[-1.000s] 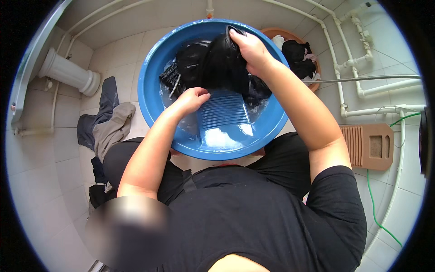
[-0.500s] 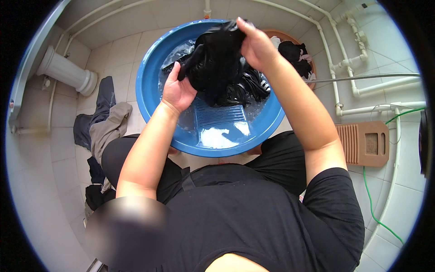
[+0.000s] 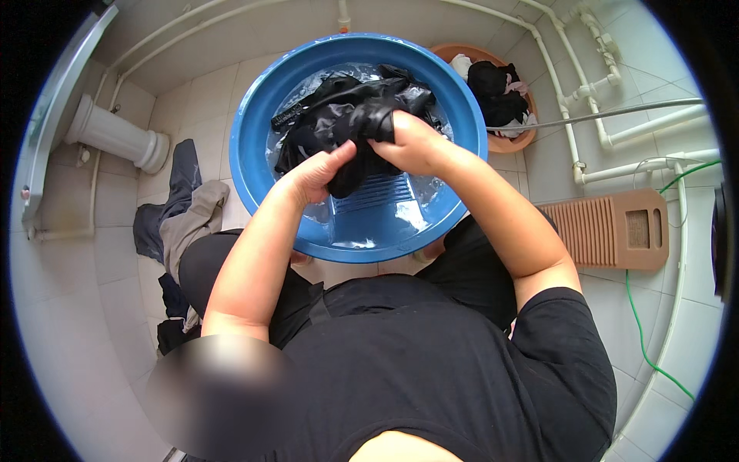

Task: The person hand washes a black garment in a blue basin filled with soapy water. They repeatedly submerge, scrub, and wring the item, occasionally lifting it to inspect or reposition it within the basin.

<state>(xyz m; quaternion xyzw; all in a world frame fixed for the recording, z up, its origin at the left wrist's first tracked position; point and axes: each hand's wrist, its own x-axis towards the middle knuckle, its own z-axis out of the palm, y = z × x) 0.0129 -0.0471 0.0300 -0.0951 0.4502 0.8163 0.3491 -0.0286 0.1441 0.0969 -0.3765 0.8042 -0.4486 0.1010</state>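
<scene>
Wet black clothing (image 3: 319,127) lies bunched in a round blue basin (image 3: 245,146) of water in front of me. My left hand (image 3: 315,174) grips the near edge of the black cloth, its thumb on top. My right hand (image 3: 408,143) is closed round a fold of the same cloth, which wraps over its fingers. Both hands are close together above the ribbed blue washboard (image 3: 375,195) that slopes in the basin's near side. The fingertips of both hands are partly hidden by the cloth.
An orange-brown basin (image 3: 523,140) with dark and white clothes stands behind at the right. Grey and beige garments (image 3: 188,219) lie on the floor at left, near a white pedestal (image 3: 115,137). At right are a brown washboard (image 3: 608,231), a green hose (image 3: 643,339) and white pipes (image 3: 566,115).
The black cloth has come down from above the basin onto the pile in it. My right hand has moved lower and nearer to me, closing on a fold; the left has moved slightly down and right.
</scene>
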